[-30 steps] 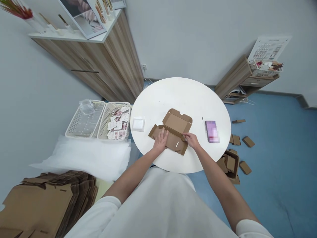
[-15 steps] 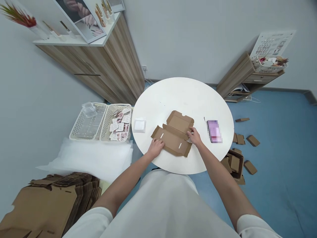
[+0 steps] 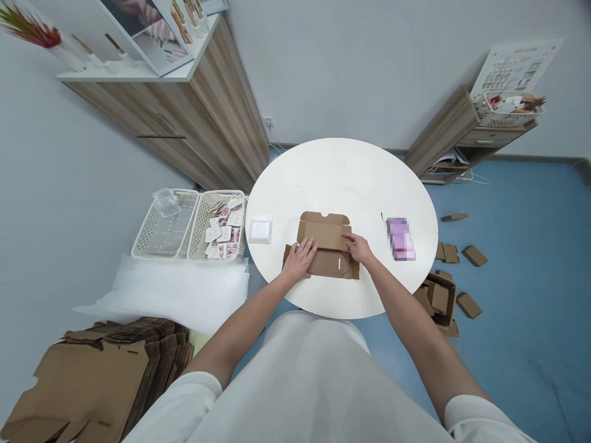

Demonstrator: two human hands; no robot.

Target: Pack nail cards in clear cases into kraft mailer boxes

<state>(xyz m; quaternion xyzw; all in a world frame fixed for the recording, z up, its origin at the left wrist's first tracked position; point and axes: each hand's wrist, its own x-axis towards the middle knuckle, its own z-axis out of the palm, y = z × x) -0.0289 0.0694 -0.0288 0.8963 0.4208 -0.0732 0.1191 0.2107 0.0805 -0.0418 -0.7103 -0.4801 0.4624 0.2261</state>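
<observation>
A brown cardboard box blank lies partly folded on the round white table, its notched flap toward the far side. My left hand rests on the left part of the blank with its fingers spread. At the right edge, the fingers of my right hand pinch the cardboard by the fold. One white slot shows in the near panel, to the right of my left hand. A flat white packet lies at the table's left, and a purple blurred item at its right.
Left of the table are a basket of printed cards, a basket with clear plastic, white sheets and stacked cardboard blanks. Small boxes lie around a full bin on the floor at right. Cabinets stand behind.
The cardboard has turned to lie squarer, and its far panel has shifted left and toward me. My left hand has moved up onto it and spread its fingers; my right hand has moved slightly left.
</observation>
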